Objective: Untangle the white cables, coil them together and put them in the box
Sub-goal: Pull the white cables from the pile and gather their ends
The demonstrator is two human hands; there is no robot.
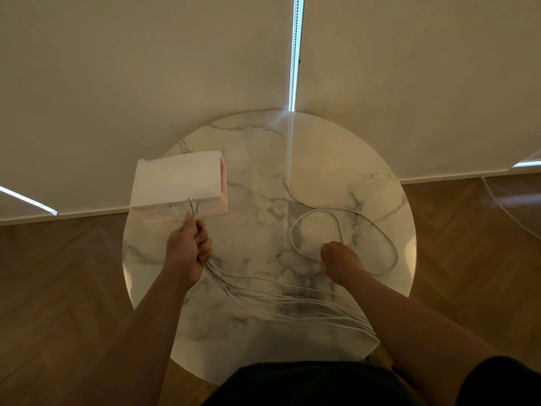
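Head view: left hand holds the cable bundle, box on the far left of the table

Both forearms reach forward over the near edge of the round marble table (pixel 263 159). The white cables (pixel 292 300) lie here as many loose strands, running from under the right forearm across the table to the left hand (pixel 187 249). This hand is clamped around the bundle like a fist, thumb side up, and the plugs (pixel 190 206) stick out above it.

The right hand (pixel 341 260) is lowered to the table top, well apart from the left one, with the fingers curled down. It touches the place where a loop (pixel 290 234) of cable lies flat on the marble, but I cannot tell if it pinches the cable or only rests there. More cable curves around this loop on the right side.

Just beyond the left hand stands the box (pixel 224 186), with pink walls and a white top face. The plugs overlap its near wall. What is inside cannot be seen.
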